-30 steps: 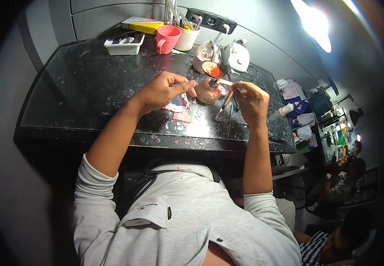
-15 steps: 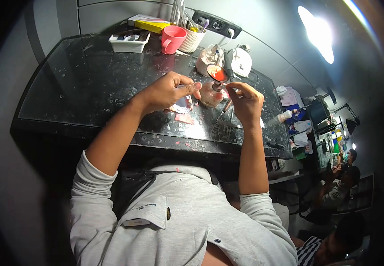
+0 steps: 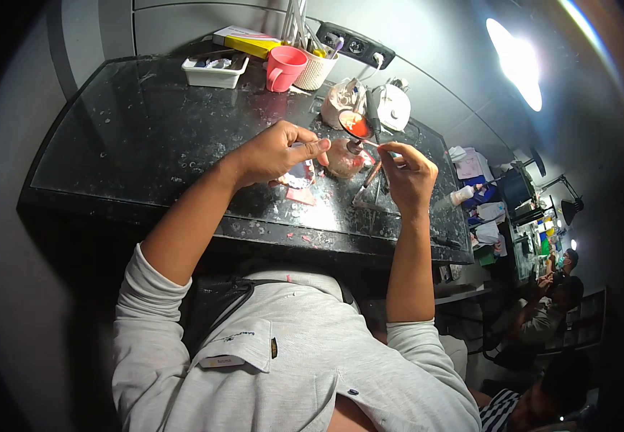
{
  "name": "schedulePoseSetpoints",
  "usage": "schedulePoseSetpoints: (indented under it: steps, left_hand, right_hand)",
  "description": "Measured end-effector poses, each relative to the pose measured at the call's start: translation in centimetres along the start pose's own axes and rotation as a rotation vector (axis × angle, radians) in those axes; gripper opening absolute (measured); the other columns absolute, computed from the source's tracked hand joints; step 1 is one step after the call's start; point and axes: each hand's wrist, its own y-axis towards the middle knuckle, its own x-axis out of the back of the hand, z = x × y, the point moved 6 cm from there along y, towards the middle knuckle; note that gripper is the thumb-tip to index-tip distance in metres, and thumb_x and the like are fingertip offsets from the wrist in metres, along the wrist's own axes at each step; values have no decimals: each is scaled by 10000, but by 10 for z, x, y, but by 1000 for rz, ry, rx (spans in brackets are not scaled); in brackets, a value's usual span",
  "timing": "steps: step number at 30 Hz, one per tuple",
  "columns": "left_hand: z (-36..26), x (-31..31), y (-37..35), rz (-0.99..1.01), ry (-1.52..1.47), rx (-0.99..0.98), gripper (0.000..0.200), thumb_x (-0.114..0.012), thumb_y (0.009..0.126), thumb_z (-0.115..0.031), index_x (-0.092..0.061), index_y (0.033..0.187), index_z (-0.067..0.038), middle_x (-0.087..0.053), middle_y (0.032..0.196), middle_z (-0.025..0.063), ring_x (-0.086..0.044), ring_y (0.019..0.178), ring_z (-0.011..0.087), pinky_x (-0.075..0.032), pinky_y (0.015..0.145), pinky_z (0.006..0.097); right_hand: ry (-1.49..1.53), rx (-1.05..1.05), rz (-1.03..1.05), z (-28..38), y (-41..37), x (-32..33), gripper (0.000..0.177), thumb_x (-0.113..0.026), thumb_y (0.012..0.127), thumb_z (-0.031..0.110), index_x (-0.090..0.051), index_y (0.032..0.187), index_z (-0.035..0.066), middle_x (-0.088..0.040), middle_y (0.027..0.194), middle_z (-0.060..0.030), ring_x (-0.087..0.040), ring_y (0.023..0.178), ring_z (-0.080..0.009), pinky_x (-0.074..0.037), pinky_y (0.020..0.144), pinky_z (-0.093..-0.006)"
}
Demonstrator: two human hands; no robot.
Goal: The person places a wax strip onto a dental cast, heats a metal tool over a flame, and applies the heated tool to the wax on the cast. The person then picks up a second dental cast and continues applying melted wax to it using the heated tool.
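My left hand (image 3: pixel 283 155) is curled over the table with thumb and index finger pointing right. Beneath the palm, its lower fingers are closed on what looks like a dental cast (image 3: pixel 302 175), white and mostly hidden. My right hand (image 3: pixel 409 173) pinches a thin tool (image 3: pixel 371 143), its far end close by a round dish (image 3: pixel 356 124) of red and pale wax. The dish sits above a rounded glass burner (image 3: pixel 344 160). A flat pink wax piece (image 3: pixel 300 196) lies just below the cast. Nearer my right hand, another slender tool (image 3: pixel 367 183) rests on the table.
Along the back stand a white tray (image 3: pixel 215 74), a pink mug (image 3: pixel 285 69), a woven holder (image 3: pixel 315 72) with tools, and a plaster-smeared bowl (image 3: pixel 339 101). Pink scraps dot the dark tabletop (image 3: pixel 146 144). People (image 3: pixel 550 306) sit at other benches to the right.
My right hand has shifted slightly right and down, away from the dish. My left hand stays nearly in place. The whole view has tilted a little.
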Motion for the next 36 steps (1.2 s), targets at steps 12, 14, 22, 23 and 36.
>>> schedulePoseSetpoints:
  steps: [12, 14, 22, 23, 36]
  left_hand:
    - [6, -1, 6, 25, -7, -95, 443, -631, 1014, -440, -748, 915, -25, -625, 696, -6, -443, 478, 44, -363, 430, 249]
    - [-3, -1, -2, 7, 1, 22, 439, -632, 1014, -436, -748, 916, -24, -609, 682, -14, -441, 479, 45, -361, 432, 249]
    - [5, 1, 6, 4, 42, -62, 374, -621, 1030, -365, -747, 1025, -14, -696, 798, 31, -576, 624, 60, -470, 565, 247]
    - [3, 1, 7, -30, 58, -186, 356, -604, 1042, -340, -742, 1094, -15, -719, 827, 41, -621, 686, 52, -489, 608, 235]
    - [10, -7, 7, 33, 42, -62, 275, -654, 991, -252, -745, 964, 6, -697, 828, -3, -578, 739, 45, -482, 663, 236]
  right_hand:
    - [-30, 4, -14, 0, -1, 8, 92, -791, 819, 45, -774, 909, 59, -755, 844, -51, -691, 642, -115, -519, 593, -252]
    - [-25, 29, -15, 6, 1, 4, 90, -790, 820, 43, -772, 907, 58, -755, 847, -52, -687, 642, -116, -517, 593, -254]
    - [296, -184, 130, 21, -11, -13, 71, -793, 849, 55, -765, 906, 22, -752, 849, -32, -643, 582, -88, -483, 545, -228]
    - [438, -298, 196, 23, -15, -15, 91, -790, 872, 65, -754, 905, -12, -742, 832, -35, -624, 544, -72, -437, 479, -203]
    - [831, -692, 438, 16, -39, -43, 107, -785, 888, 83, -716, 947, 25, -730, 831, -37, -513, 497, -8, -345, 402, -163]
